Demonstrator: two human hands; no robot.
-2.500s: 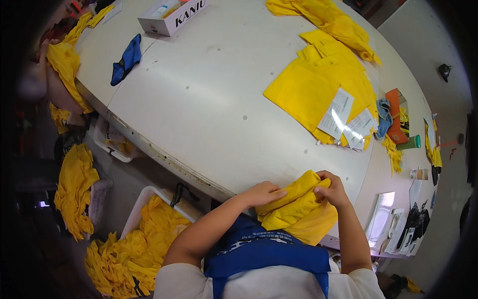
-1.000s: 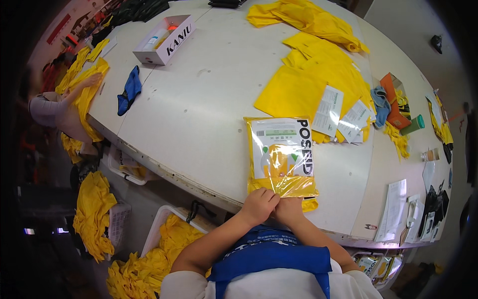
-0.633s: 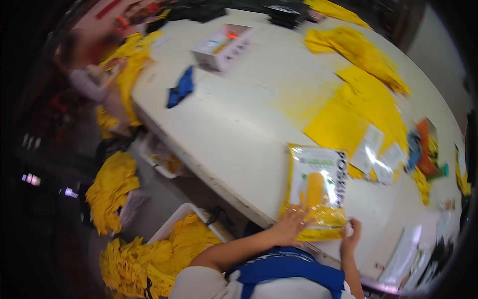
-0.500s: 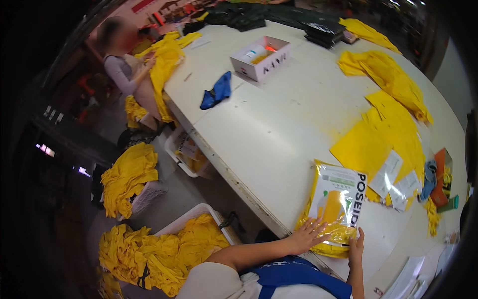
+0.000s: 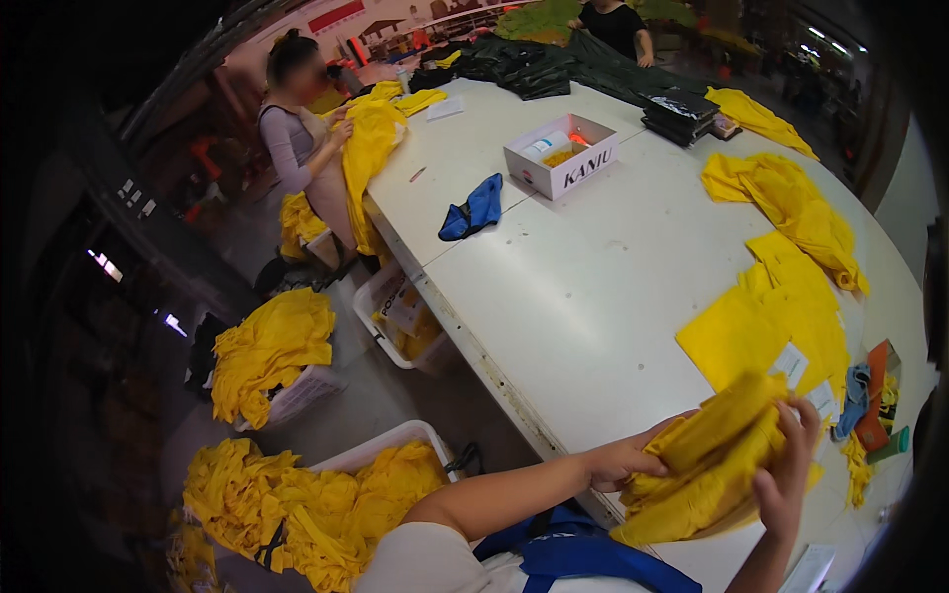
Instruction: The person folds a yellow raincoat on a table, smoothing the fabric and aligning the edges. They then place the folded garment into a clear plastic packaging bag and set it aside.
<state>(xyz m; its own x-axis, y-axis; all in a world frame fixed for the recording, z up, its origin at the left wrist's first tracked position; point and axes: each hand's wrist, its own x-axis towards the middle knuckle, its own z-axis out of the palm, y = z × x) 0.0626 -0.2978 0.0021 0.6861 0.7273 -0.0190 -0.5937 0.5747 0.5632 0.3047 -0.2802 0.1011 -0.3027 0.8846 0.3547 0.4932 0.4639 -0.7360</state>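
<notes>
A folded bundle of yellow garment fabric (image 5: 707,460) is raised and tilted above the near edge of the table. My left hand (image 5: 623,465) grips its left side, the thumb on top and the other fingers hidden by the fabric. On the bundle's right side rests my right hand (image 5: 791,469), its fingertips curled against the upper edge and the thumb standing apart. Whether a clear bag still wraps the bundle, I cannot tell. Just beyond it, flat yellow pieces (image 5: 732,331) lie with a white printed sheet (image 5: 790,364) on top.
A white box (image 5: 563,178) and a blue cloth (image 5: 473,209) sit farther up the white table (image 5: 554,296). A crumpled yellow garment (image 5: 786,203) lies at right, near an orange box (image 5: 875,405). Left of the table stand crates heaped with yellow garments (image 5: 326,499). A co-worker (image 5: 301,148) handles yellow fabric.
The clear printed packet lay flat under my hands; its printed front no longer shows, and my hands now hold a raised yellow bundle. The view has shifted, bringing another person in at the back.
</notes>
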